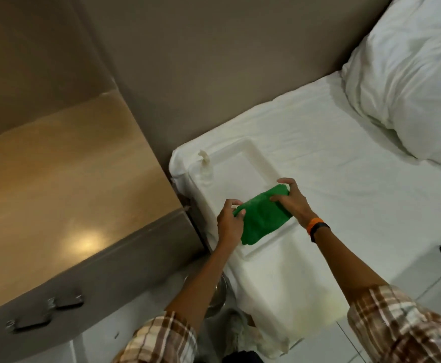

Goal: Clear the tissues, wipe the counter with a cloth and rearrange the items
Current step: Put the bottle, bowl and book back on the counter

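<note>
A green cloth (260, 216) is stretched between both my hands above a white tray (243, 150) that lies on the corner of the bed. My left hand (229, 224) pinches the cloth's near-left end. Its far-right end is gripped by my right hand (292, 200), which wears an orange and black wristband. A white pump bottle (206, 166) stands at the tray's far-left corner. The wooden counter (57, 179) on the left shows a bare glossy top with a light reflection.
A white bed sheet (345, 166) covers the mattress, with a white pillow (410, 87) at the far right. The counter's grey drawer front carries two metal handles (64, 301). A metal bin (219, 292) stands on the floor below my left arm.
</note>
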{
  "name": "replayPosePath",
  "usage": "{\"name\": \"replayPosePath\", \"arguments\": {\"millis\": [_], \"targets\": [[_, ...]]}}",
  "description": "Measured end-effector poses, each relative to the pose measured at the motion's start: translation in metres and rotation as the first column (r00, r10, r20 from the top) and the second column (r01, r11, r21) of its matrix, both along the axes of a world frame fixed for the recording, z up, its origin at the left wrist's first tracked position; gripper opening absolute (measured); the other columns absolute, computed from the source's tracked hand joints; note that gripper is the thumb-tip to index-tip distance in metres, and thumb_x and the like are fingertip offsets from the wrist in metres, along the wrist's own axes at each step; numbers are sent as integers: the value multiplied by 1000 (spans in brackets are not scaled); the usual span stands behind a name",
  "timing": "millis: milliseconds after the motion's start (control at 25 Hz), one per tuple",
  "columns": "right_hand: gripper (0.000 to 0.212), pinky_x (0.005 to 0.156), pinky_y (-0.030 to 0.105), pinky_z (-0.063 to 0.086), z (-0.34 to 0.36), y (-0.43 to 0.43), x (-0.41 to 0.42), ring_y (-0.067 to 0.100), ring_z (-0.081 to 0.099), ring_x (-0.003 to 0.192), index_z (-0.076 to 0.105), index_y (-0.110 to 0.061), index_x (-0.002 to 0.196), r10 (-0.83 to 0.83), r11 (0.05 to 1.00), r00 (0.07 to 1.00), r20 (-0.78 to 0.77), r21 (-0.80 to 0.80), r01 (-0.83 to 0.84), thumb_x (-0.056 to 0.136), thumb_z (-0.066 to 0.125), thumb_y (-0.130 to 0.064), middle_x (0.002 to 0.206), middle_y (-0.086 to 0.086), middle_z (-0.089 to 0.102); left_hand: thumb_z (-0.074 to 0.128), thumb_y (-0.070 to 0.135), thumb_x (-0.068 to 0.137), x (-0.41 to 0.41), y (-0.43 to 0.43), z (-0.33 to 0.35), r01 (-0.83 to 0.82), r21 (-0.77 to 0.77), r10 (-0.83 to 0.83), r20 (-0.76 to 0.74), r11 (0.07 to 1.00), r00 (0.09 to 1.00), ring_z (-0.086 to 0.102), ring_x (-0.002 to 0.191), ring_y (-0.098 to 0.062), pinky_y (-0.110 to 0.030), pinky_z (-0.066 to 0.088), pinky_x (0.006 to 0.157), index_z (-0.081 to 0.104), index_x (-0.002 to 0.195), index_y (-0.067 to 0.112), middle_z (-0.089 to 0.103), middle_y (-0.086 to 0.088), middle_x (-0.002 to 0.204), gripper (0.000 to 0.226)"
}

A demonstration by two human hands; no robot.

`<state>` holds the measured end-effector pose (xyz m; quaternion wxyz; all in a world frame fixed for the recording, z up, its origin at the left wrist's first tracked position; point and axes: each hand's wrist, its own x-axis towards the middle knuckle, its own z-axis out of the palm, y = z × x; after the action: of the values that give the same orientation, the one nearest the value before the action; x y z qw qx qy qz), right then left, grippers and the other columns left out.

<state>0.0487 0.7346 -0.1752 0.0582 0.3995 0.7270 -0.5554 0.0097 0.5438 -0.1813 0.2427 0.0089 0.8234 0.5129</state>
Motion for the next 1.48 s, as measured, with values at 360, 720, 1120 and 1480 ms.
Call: {"name": "replayPosePath", "arguments": {"millis": [360, 720, 1120, 1480], "targets": [[53, 94, 50, 53, -154, 31, 4, 40, 61, 110, 43, -18, 145, 293, 733, 860, 418, 479, -482, 97, 62, -32, 125, 21, 57, 49, 4, 99, -13, 43, -155, 417, -514, -532, -93, 749, 841, 53, 112, -34, -41, 50, 78, 44, 134, 15, 44, -15, 133, 37], [75, 123, 59, 21, -45, -38, 13, 35, 28, 152, 41, -16, 151, 346, 374, 906, 244, 849, -372, 93, 52, -63, 159, 16, 36, 49, 29, 100, -3, 1, -25, 219, -650, -644, -539, 728, 542, 21, 152, -34, -51, 17, 124, 28, 155, 8, 30, -18, 160, 63], [89, 128, 55, 10, 155, -221, -56, 32, 12, 158, 33, -12, 156, 661, 309, 748, -59, 930, -199, 88, 40, -71, 166, 15, 24, 24, 58, 103, -45, -206, 161, -195, -601, -416, -718, 775, 557, 3, 156, -24, -48, 9, 126, 18, 158, 12, 21, -10, 166, 73], [99, 129, 52, 5, 144, -484, -131, 32, 9, 158, 22, -11, 160, 857, 204, 515, 17, 906, -370, 88, 31, -79, 168, 16, 19, 16, 73, 98, -72, -476, 153, -342, -702, -243, -591, 624, 770, -5, 156, -21, -46, 1, 127, 8, 160, 12, 9, -9, 169, 87]]}}
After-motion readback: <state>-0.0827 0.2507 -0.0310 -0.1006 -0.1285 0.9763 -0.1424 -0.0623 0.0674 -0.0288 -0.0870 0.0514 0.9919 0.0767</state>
